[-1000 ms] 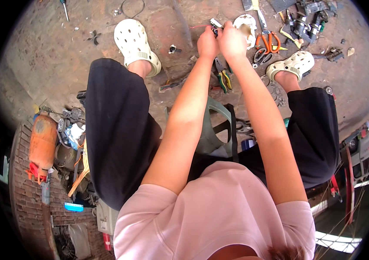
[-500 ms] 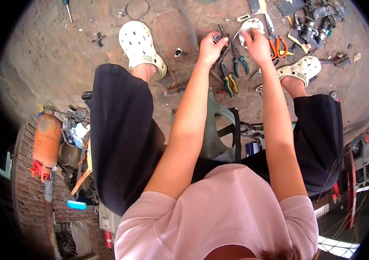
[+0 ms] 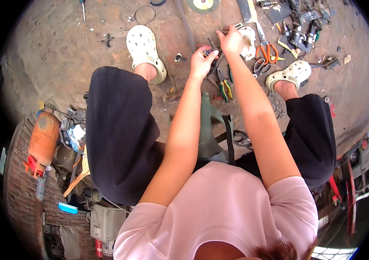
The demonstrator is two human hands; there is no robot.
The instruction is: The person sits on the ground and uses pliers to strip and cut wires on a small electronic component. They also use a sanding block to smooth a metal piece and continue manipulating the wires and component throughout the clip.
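My left hand (image 3: 203, 63) is closed around a small dark part with red and blue wires (image 3: 205, 50). Just right of it and a little farther off, my right hand (image 3: 233, 42) has its fingers drawn together in a pinch. A small dark bit shows at those fingertips, too small to name. Beside the right hand lies a white crumpled bundle (image 3: 248, 47) on the floor. Pliers with yellow and green handles (image 3: 225, 89) lie just below the hands. Teal-handled pliers (image 3: 231, 75) are mostly hidden by the right forearm.
Orange-handled scissors (image 3: 267, 53) and black-handled scissors (image 3: 261, 67) lie to the right, with several dark metal parts (image 3: 307, 34) beyond. A yellow-centred disc (image 3: 203, 4) is at the far edge. A green plastic stool (image 3: 208, 130) stands between my legs; an orange gas cylinder (image 3: 44, 136) is at left.
My right hand has moved left and away from the white bundle, closer to my left hand. The left hand keeps its hold on the wired part. The whole view has shifted slightly.
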